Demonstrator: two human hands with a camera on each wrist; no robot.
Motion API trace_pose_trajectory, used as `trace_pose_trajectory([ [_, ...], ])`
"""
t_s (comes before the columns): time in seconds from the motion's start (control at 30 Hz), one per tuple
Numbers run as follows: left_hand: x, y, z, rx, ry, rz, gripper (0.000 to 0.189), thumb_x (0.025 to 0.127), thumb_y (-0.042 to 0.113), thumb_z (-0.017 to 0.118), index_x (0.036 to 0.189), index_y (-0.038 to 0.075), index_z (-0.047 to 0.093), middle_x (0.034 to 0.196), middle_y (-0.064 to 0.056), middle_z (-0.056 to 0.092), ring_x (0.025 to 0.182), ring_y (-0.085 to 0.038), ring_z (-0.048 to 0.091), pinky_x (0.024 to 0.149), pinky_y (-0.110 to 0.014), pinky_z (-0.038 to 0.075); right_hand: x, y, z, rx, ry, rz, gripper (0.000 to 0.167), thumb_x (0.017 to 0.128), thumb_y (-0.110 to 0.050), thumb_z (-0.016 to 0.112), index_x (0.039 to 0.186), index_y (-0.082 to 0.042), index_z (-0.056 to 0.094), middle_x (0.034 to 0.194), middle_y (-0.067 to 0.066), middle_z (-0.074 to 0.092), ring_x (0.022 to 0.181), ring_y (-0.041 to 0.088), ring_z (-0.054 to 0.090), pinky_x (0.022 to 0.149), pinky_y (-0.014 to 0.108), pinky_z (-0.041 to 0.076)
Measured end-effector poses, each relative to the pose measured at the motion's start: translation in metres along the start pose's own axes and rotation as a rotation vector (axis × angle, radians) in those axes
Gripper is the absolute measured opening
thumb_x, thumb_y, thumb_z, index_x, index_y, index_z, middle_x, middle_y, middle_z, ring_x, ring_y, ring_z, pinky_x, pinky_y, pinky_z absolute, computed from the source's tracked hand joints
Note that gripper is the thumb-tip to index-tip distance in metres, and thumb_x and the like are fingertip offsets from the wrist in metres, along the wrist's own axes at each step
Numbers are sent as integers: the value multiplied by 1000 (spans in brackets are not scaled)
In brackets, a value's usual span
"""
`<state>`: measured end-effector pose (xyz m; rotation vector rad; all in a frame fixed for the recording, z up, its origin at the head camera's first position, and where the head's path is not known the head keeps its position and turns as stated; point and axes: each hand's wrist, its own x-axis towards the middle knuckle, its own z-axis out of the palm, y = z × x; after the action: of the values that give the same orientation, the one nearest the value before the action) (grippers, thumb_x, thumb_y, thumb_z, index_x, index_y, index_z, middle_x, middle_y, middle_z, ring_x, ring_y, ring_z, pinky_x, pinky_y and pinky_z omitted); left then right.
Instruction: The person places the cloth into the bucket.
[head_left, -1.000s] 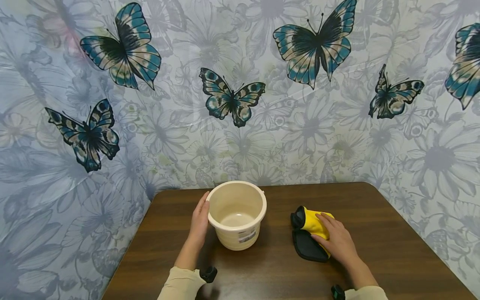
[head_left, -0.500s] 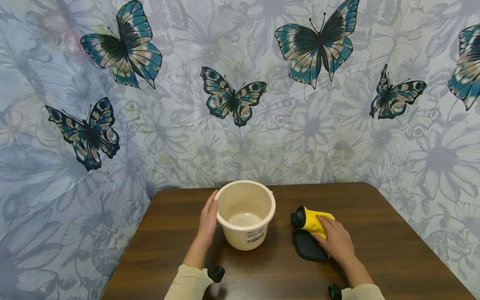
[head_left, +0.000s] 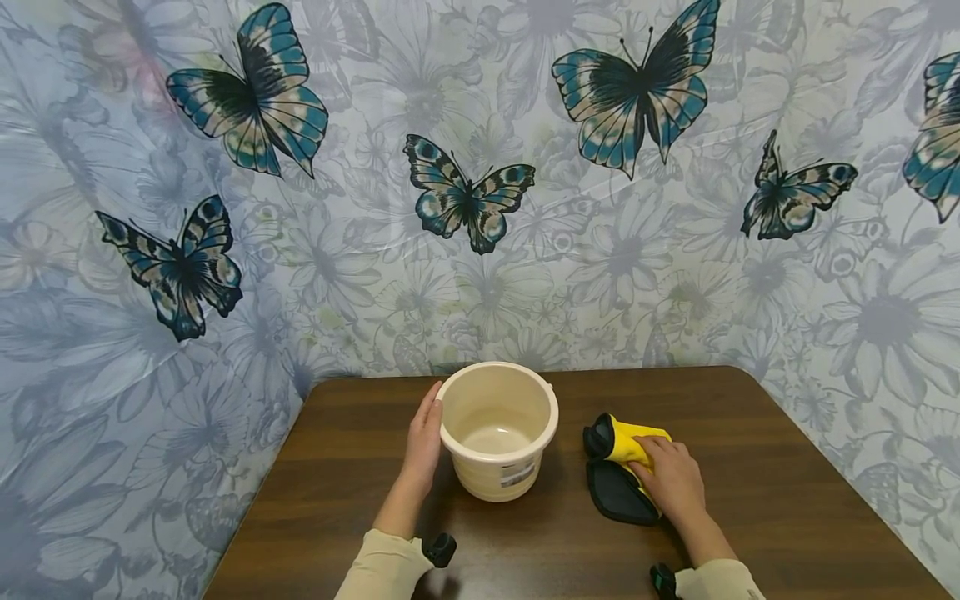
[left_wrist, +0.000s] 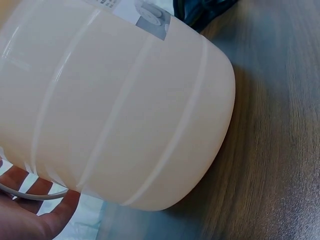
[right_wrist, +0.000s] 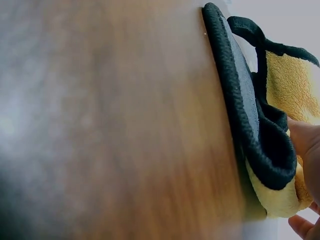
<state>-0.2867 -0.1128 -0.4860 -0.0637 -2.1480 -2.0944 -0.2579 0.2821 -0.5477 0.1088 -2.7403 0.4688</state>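
Note:
A cream plastic bucket [head_left: 498, 421] stands on the wooden table, its inside bare and a printed label on its front. My left hand [head_left: 424, 433] lies along its left side with the fingers fairly straight. In the left wrist view the thumb [left_wrist: 62, 210] touches the bucket wall [left_wrist: 125, 110] beside the thin handle [left_wrist: 35, 195]. To the right, my right hand [head_left: 675, 479] pinches the yellow side of a folded microfibre cloth [head_left: 626, 437], which is dark grey on its other face and edged in black. Part of its dark layer lies flat on the table.
The dark wooden table [head_left: 525, 558] has its back edge against a wall [head_left: 337, 292] covered in flower and butterfly print. Bare table shows between the bucket and the cloth. Dark wrist cameras [head_left: 439, 550] sit on both forearms.
The bucket and my left hand have moved to the right across the table. My right hand's fingers have drawn in on the cloth, bunching its yellow side.

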Motion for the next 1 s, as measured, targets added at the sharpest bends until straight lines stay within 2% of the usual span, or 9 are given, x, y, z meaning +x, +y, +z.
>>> trace_pose_trajectory([
  [0.23,-1,0,1,14,0,5,53,108,42,34,157,21,35,164,-6,32,152,-34,28,123,-57,22,3,0,-1,-7,22,14,39,86,-26,77,119,-6,71,120,21,68,102,42,59,82,61,51],
  [0.53,-1,0,1,14,-9,20,51,109,40,32,157,21,34,165,-8,30,152,-34,27,124,-57,21,6,-3,-4,4,31,43,38,86,-26,77,118,-4,71,116,19,70,99,41,60,80,60,51],
  [1.0,-2,0,-1,8,-32,35,52,110,41,28,157,20,34,165,-6,30,154,-31,24,125,-56,18,16,-13,-27,58,96,52,39,87,-26,76,120,-7,71,111,17,72,95,39,62,77,58,49],
])
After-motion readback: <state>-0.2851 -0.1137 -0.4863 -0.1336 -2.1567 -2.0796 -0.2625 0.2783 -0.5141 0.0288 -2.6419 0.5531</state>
